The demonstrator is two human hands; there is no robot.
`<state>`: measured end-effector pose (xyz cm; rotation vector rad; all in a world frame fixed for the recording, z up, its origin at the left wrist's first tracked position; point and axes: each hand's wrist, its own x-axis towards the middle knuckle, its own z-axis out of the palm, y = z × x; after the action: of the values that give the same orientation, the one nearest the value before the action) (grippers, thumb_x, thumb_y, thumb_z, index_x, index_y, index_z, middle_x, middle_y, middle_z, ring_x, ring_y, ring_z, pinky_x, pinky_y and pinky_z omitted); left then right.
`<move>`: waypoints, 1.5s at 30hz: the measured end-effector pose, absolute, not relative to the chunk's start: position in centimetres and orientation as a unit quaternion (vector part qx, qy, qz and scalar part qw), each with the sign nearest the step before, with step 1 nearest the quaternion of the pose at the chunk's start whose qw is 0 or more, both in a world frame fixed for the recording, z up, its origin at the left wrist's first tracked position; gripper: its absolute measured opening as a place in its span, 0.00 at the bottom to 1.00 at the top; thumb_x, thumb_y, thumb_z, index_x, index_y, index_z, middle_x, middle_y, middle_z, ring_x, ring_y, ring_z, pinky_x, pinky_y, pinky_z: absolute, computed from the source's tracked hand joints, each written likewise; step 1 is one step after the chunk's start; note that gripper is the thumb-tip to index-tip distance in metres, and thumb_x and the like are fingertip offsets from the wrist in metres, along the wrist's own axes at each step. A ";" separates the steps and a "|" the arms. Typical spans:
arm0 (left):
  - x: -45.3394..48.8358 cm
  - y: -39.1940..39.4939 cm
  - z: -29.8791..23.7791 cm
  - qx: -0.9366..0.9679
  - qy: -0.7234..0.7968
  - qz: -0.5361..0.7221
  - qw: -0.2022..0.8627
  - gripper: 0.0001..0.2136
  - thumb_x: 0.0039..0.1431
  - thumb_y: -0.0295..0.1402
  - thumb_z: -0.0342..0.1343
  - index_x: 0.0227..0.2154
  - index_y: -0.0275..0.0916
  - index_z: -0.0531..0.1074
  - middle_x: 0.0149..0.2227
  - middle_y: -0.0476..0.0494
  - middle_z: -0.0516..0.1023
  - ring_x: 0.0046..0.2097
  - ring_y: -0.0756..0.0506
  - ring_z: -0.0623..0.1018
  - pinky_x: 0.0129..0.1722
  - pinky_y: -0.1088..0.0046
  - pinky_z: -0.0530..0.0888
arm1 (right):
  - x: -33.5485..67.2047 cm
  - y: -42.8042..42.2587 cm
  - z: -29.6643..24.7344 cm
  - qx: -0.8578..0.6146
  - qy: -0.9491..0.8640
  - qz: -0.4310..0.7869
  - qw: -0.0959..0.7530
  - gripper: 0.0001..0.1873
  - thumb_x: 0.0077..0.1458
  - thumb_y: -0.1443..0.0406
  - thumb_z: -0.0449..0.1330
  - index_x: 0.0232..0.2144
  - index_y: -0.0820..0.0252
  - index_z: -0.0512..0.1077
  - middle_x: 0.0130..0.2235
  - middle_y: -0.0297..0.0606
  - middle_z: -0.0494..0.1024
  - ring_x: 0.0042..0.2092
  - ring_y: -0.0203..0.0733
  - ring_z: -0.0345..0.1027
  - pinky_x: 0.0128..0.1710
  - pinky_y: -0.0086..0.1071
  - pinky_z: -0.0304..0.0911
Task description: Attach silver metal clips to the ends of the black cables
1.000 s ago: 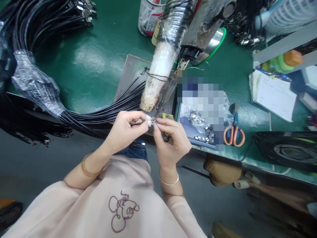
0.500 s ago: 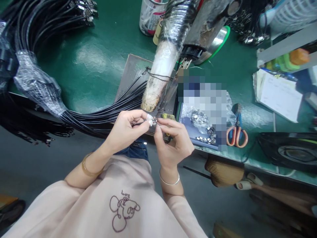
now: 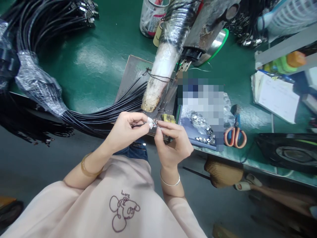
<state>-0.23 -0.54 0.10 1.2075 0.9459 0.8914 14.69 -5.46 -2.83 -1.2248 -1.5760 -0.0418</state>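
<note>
My left hand [image 3: 125, 129] is closed in a pinch on the end of a thin black cord [image 3: 137, 125] just in front of the bench edge. My right hand [image 3: 173, 142] is closed too, pinching a small metal clasp [image 3: 154, 123] against that cord end. The fingertips of both hands meet there. A thick bundle of black cords [image 3: 104, 114] runs from the left across the green bench [image 3: 94, 62] to a metal plate [image 3: 131, 71]. A wrapped machine arm [image 3: 160, 69] hangs down just beyond my hands.
A tray of small metal clasps [image 3: 200, 127] lies right of my hands, orange-handled scissors [image 3: 234, 130] beyond it. A clear jar [image 3: 151, 16] stands at the back. More cord bundles [image 3: 44, 23] fill the left. A fan [image 3: 287, 150] and papers [image 3: 274, 92] sit at the right.
Both hands stay pinched together on the cord end and clasp; the fingers have shifted only slightly.
</note>
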 end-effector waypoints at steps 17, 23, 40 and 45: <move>-0.7 -0.6 -0.4 0.533 0.388 0.362 0.659 0.04 0.53 0.30 0.62 0.26 0.35 0.75 0.18 0.57 0.59 0.21 0.56 0.56 0.21 0.79 0.55 | 16.0 -7.5 -1.3 -0.551 -0.578 0.102 0.594 0.11 0.62 0.73 0.63 0.44 0.54 0.74 0.34 0.29 0.84 0.28 0.33 0.79 0.27 0.26 0.75; -0.6 -0.5 -0.5 0.540 0.377 0.386 0.646 0.06 0.55 0.31 0.62 0.26 0.33 0.79 0.21 0.51 0.69 0.24 0.54 0.64 0.24 0.79 0.62 | 15.3 -6.1 -2.5 -0.515 -0.672 0.017 0.533 0.10 0.57 0.75 0.66 0.36 0.56 0.74 0.41 0.35 0.86 0.43 0.40 0.82 0.45 0.35 0.79; -0.8 0.1 -0.3 0.524 0.353 0.404 0.661 0.06 0.56 0.32 0.65 0.28 0.33 0.81 0.29 0.45 0.82 0.29 0.51 0.75 0.32 0.78 0.73 | 14.8 -5.4 -2.7 -0.514 -0.639 0.073 0.568 0.09 0.57 0.74 0.65 0.34 0.55 0.73 0.41 0.35 0.85 0.43 0.38 0.82 0.43 0.34 0.80; -1.0 0.0 -0.3 0.508 0.359 0.386 0.682 0.09 0.55 0.35 0.67 0.29 0.33 0.80 0.25 0.48 0.77 0.25 0.53 0.70 0.27 0.79 0.68 | 14.8 -5.6 -3.2 -0.500 -0.648 0.058 0.572 0.10 0.57 0.75 0.65 0.34 0.56 0.72 0.41 0.36 0.85 0.42 0.39 0.82 0.40 0.34 0.81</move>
<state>-0.99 0.00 -0.33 1.1393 0.8053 0.8656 14.79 -5.56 -3.25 -1.1728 -1.5197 0.1356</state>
